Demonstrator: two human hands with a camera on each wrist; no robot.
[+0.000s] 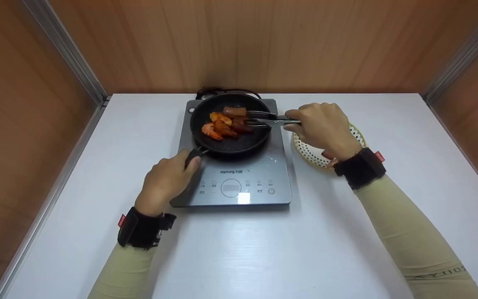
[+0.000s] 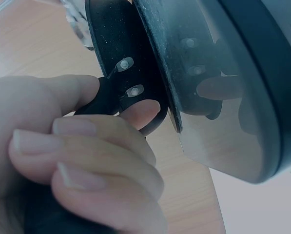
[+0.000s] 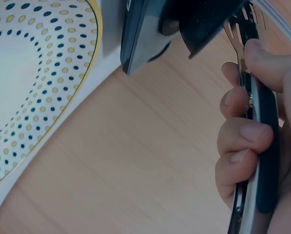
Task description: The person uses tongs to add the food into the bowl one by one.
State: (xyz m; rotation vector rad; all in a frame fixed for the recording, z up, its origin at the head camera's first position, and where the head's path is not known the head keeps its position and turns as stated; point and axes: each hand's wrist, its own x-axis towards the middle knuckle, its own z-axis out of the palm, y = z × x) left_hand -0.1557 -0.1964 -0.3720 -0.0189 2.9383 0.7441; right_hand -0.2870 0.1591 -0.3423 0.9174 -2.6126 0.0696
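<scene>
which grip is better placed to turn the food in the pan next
Right, I'd judge: the right grip holds tongs with their tips at the food, while the left grip is round the pan's handle.

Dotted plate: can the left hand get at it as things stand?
Probably not: the left hand grips the pan handle, and the dotted plate sits beyond the opposite side of the cooker.

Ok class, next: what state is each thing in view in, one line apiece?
pan, right way up over the cooker
food, in the pan; doneness unclear
cooker, on or off unclear
tongs, parted, over the pan
plate, partly hidden, reddish piece on it
left hand, gripping the pan's handle
right hand, gripping the tongs
</scene>
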